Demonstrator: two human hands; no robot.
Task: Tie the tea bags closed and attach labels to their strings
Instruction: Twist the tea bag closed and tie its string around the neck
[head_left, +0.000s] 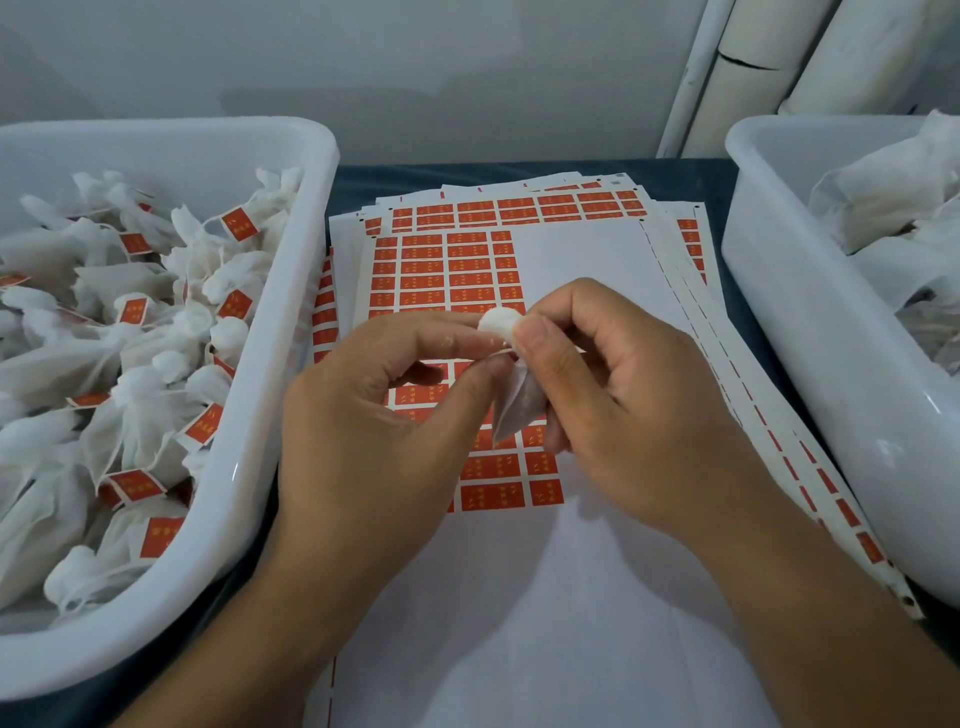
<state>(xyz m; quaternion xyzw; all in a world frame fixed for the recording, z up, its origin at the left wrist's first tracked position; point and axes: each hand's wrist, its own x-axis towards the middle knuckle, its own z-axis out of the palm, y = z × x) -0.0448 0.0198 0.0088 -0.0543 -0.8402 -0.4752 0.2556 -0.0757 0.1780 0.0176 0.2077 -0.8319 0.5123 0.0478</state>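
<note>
1. a dark desk (691, 179) stands against a pale wall (415, 62), with white pipes (753, 67) rising at 1 o'clock.
2. a stack of label sheets (571, 249) covers the middle of the desk; the top sheet bears rows of red labels (447, 270), its right part bare white.
3. a white tub (291, 332) at 9 o'clock is heaped with tied white bags carrying red labels.
4. a second white tub (789, 291) at 3 o'clock holds white bags, no labels visible.
5. the tea bag (511, 402), small, white and gauzy, hangs above the sheets at centre, its gathered top puffed out.
6. the left hand (374, 415) pinches a thin string at the bag's neck between thumb and fingers.
7. the right hand (618, 395) grasps the bag's neck with curled fingers.
</note>
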